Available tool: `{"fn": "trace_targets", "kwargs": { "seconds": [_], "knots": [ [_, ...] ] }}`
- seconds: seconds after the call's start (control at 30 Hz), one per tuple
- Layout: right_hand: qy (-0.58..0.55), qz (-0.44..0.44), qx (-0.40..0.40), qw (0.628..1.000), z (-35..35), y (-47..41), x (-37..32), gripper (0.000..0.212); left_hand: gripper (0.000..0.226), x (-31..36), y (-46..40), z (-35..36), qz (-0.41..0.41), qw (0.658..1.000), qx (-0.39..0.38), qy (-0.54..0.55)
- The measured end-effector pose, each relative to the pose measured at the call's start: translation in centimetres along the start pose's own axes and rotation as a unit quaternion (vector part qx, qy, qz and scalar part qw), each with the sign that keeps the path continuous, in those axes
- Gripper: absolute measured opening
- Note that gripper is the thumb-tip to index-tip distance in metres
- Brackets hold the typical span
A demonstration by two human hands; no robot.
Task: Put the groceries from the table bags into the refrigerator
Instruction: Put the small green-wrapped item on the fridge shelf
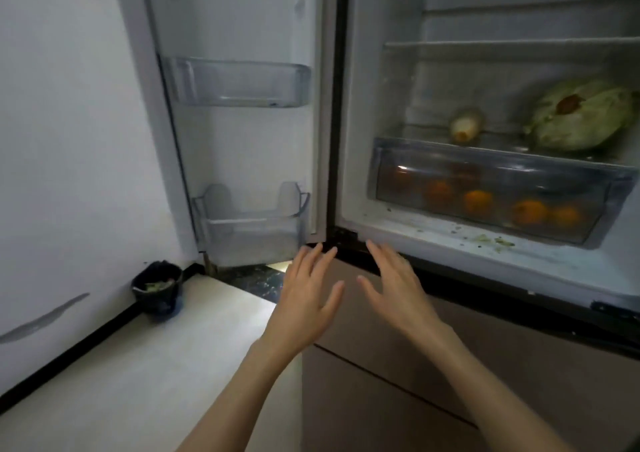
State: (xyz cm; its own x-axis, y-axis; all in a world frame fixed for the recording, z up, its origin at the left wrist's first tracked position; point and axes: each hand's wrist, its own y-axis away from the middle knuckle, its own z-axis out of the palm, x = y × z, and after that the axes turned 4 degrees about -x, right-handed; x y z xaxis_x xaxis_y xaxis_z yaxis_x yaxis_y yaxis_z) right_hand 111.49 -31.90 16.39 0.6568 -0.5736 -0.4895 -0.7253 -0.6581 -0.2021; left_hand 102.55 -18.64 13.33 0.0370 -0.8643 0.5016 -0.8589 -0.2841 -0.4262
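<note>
Refrigerator (381, 230), door open: cabbage (585, 115) on shelf, oranges (478, 200) in clear crisper drawer (381, 160); left hand (304, 299) and right hand (398, 289) below, fingers straight, spread, holding nothing.

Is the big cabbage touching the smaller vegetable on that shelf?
Apart. The head view shows bare shelf and back wall between the cabbage and the smaller vegetable.

Two bare forearms rise from the frame's bottom edge toward its centre. The bare left hand (306, 292) and bare right hand (394, 285) hover side by side (palms down, backs showing), fingers straight, spread, holding nothing.
</note>
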Motion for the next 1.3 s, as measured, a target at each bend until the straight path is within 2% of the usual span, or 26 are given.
{"fn": "trace_targets", "kwargs": {
  "seconds": [0.13,0.37,0.67,0.9,1.3],
  "knots": [
    [-0.014,-0.028,-0.059,0.998,5.6,2.3,-6.1,0.064,0.062,-5.4,7.3,-4.2,-0.042,0.998,0.016,-0.054],
    [-0.032,-0.149,-0.125,0.980,16.2,4.6,-21.8,0.061,0.062,-15.6,20.4,-16.6,-0.172,0.974,0.042,-0.138],
    [-0.022,-0.322,-0.192,0.927,29.2,7.3,-41.6,0.061,0.055,-25.4,36.1,-30.3,-0.366,0.899,0.089,-0.223],
    [-0.036,-0.436,-0.188,0.879,36.4,6.2,-52.4,0.062,0.056,-31.8,41.4,-36.9,-0.445,0.856,0.126,-0.232],
    [-0.033,-0.446,-0.283,0.848,50.0,-2.0,-66.5,0.068,0.056,-48.1,43.0,-45.4,-0.564,0.788,0.109,-0.222]
  ]
}}
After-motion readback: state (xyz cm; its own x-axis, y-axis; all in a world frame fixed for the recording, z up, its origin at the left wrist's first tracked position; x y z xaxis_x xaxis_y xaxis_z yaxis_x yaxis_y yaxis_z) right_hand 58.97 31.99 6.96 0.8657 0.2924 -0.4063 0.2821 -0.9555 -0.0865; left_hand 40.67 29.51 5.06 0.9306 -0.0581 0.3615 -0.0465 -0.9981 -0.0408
